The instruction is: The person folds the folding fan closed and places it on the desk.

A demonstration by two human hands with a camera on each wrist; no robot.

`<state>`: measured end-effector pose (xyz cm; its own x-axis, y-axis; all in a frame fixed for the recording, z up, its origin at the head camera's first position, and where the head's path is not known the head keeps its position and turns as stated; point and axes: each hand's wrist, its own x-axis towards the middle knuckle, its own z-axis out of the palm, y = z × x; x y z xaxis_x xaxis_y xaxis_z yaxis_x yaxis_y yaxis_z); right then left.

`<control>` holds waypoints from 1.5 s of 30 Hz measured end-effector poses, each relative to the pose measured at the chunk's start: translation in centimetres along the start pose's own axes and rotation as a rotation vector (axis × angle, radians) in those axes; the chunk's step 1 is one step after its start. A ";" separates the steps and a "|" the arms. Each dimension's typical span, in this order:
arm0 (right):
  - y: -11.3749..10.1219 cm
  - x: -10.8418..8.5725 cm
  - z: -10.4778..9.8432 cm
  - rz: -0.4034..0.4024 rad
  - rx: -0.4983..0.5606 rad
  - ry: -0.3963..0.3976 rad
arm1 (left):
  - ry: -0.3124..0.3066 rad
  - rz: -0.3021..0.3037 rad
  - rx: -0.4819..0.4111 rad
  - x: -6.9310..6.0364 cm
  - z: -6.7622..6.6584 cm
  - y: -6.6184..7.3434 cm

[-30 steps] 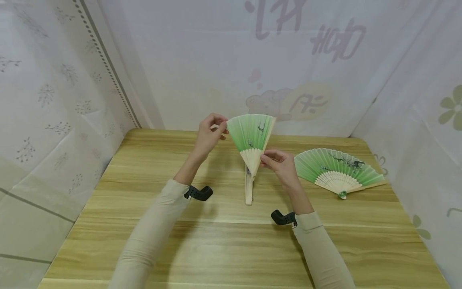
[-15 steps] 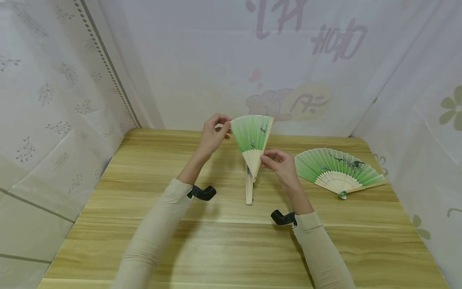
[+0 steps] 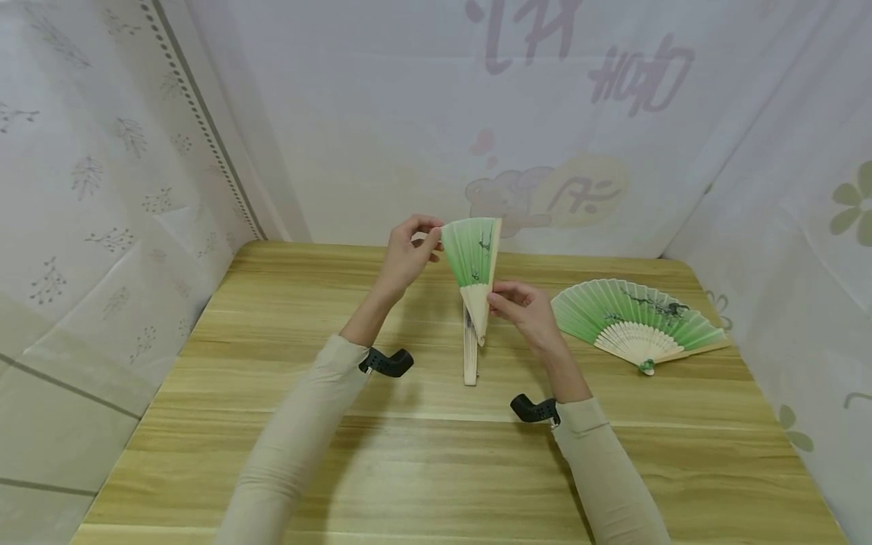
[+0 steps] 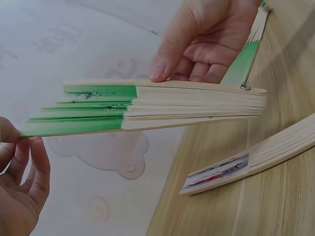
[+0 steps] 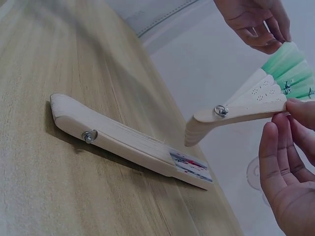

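A green folding fan (image 3: 470,253), partly spread, is held upright above the table between both hands. The left hand (image 3: 406,257) pinches the upper left corner of its leaf; in the left wrist view those fingertips grip the leaf's tip. On the fan's other side the right hand (image 3: 527,312) pinches the outer wooden rib between thumb and fingers. A metal ring (image 5: 221,111) shows at the fan's pivot in the right wrist view. Beneath lies a second, folded fan (image 3: 470,356) with pale ribs, its grey and red leaf (image 4: 216,174) visible in the left wrist view.
Another green fan (image 3: 636,322) lies spread on the right of the wooden table (image 3: 422,469), a green piece (image 3: 646,367) at its pivot. Patterned cloth (image 3: 381,121) hangs behind the table and along both sides. A black device is strapped at each wrist.
The held fan has narrowed. Its left edge has moved right with the left hand, and its right edge has swung left. The right hand has shifted very slightly left.
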<state>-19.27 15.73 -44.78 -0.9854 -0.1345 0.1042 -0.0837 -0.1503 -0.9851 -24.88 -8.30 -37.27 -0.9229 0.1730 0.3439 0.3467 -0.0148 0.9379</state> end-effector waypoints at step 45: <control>0.7 -0.7 1.6 0.062 -0.052 -0.107 | 0.060 -0.170 0.013 -0.5 1.6 -1.4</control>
<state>-18.39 14.14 -45.28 -0.9678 -0.2458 0.0541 -0.0332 -0.0882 -0.9955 -24.65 -6.76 -38.78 -0.9765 0.1131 0.1834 0.1871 0.0226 0.9821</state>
